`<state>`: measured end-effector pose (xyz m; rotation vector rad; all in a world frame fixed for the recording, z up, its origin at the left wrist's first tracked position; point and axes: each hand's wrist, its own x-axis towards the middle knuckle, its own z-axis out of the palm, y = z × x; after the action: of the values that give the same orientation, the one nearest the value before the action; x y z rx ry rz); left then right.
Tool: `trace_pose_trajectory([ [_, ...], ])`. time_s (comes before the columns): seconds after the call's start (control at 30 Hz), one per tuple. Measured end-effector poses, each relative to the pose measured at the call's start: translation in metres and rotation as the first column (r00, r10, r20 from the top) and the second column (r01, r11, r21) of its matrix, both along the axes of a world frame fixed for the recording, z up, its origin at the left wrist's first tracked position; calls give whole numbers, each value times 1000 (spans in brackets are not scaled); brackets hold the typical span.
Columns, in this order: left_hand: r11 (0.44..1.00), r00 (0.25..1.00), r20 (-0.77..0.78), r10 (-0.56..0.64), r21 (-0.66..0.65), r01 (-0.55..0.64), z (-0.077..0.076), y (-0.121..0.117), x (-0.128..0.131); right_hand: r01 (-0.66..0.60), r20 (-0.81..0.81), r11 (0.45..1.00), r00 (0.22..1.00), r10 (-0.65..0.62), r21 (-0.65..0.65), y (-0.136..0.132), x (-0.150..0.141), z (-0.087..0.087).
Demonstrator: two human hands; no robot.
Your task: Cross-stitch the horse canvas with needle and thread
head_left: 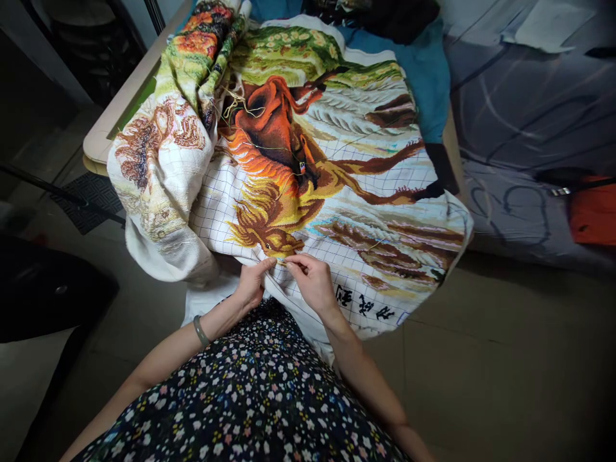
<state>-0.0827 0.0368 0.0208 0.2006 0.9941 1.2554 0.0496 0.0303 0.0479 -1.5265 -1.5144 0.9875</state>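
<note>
A large cross-stitch cloth (216,221) with a blue grid spreads over the table and hangs toward my lap. Stitched on it is a horse (269,147) in orange, yellow and brown, its head near my fingers. My left hand (251,282) is closed on the near part of the cloth, thumb on top, just below the horse's muzzle. Right beside it, my right hand (314,279) pinches thumb and forefinger together at the fabric; what lies between them is too small to make out. Loose yellowish threads (235,101) lie on the upper left of the stitching.
A bunched part of the cloth (163,154) droops over the left side of the pale-edged table (108,125). Blue-green fabric (426,77) lies beneath at the right. A dark bundle (385,16) sits at the back. A grey covered surface (520,128) with an orange item (594,212) stands right.
</note>
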Motion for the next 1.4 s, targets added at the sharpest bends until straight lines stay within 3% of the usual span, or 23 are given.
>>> trace_pose_trajectory([
  [0.13, 1000, 1000, 10, 3, 1, -3, 1, 0, 0, 6, -19, 1000, 1000, -5, 17, 3, 0, 0],
  [0.4, 1000, 999, 32, 5, 19, -6, -2, -1, 0, -131, 193, 991, 973, 125, 18, -2, 4, 8],
  [0.6, 1000, 999, 34, 17, 5, -18, 0, 0, 0, -159, 285, 987, 945, 157, -16, -1, 2, 8],
  [0.8, 999, 999, 22, 30, -17, -29, 0, 0, 1, -154, 387, 988, 911, 141, 3, -3, -2, 10],
  [0.97, 999, 999, 3, 49, 13, -49, -1, -1, 2, -93, 493, 994, 869, 53, 56, -8, -12, 7],
  [1.13, 999, 999, -16, 40, 32, -39, -2, -2, 1, -51, 467, 994, 884, 0, 96, -12, -18, 3],
  [1.4, 999, 998, -30, 48, 23, -47, -2, -3, 1, -44, 418, 998, 908, 17, 54, -10, -17, 5],
])
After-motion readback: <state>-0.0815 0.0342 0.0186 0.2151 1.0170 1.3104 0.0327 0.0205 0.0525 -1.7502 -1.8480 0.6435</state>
